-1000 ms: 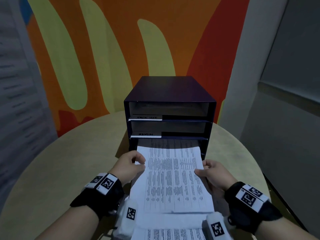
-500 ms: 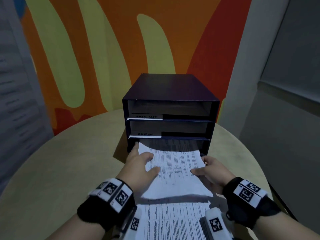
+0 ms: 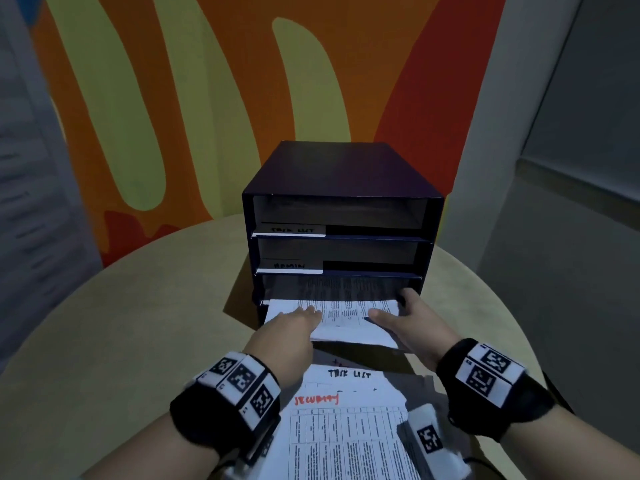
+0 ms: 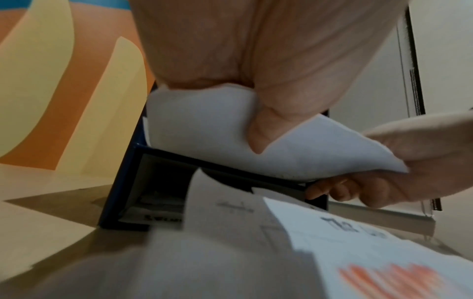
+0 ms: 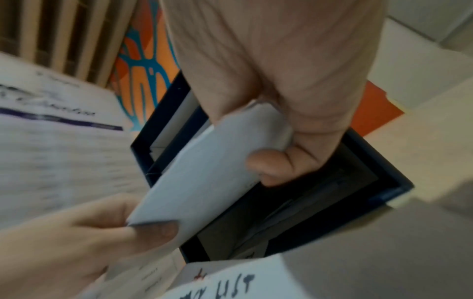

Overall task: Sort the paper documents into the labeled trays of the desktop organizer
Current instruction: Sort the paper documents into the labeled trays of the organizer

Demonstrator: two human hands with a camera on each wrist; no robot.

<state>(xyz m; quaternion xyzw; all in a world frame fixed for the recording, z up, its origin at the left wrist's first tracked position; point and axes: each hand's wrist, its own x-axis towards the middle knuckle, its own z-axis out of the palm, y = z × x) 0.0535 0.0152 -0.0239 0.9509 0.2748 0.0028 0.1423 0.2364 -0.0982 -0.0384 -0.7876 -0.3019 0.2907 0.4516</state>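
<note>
Documents are partly sorted, we judge. One printed sheet at frame centre lies half inside the bottom tray of the dark organizer. Our left hand rests flat on it, thumb beneath; our right hand pinches its right edge. The upper trays, labelled "TASK LIST" and "ADMIN", look empty from here. A loose pile, topped by a "TASK LIST" page, waits on the tabletop at lower centre, so most remains.
</note>
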